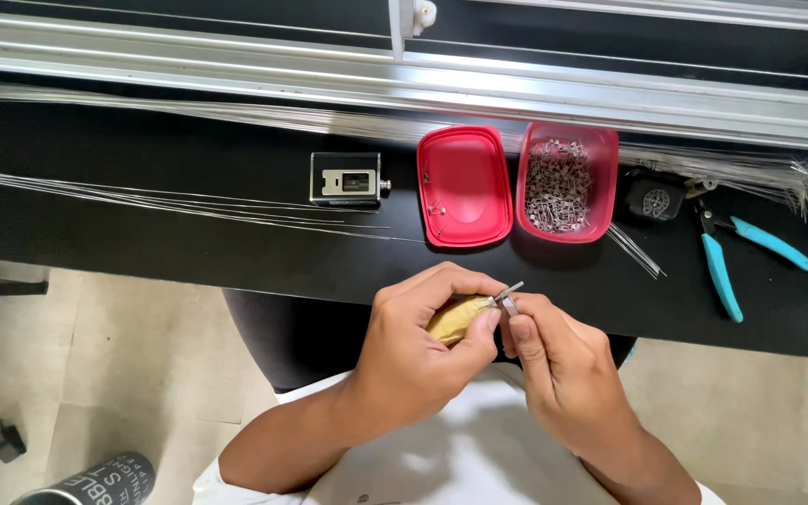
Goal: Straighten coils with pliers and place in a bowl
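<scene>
yellowish wood shows between the fingers of the left hand (423, 341), which is curled tight around a small wooden-handled tool (455, 318); only the rounded handle end and a short metal tip (507, 291) poking out toward the upper right can be seen. the right hand (554, 369) is pinched narrow, thumb and forefinger closed on a tiny metal piece (511, 306) that sits right against the tool's tip. both hands meet just in front of the near edge of the black bench (189, 243), above the person's lap and white shirt.

on the bench behind the hands, a red plastic tub (600, 150) holds a heap of small metal parts (556, 187). its red lid (465, 182) lies just to the left, touching the tub's side, with a couple of small parts resting on it. further left stands a small clear-cased box with a metal face (346, 179). thin steel wires (142, 198) run in long lines across the bench from the left, and another bundle (759, 173) fans out at the right behind the tub. a pair of teal-handled cutters (724, 266) lies at the right, handles spread, near a small black object (655, 196) that i cannot identify. an aluminium rail (423, 79) spans the back. on the floor at lower left is a dark cylindrical can (95, 482).
</scene>
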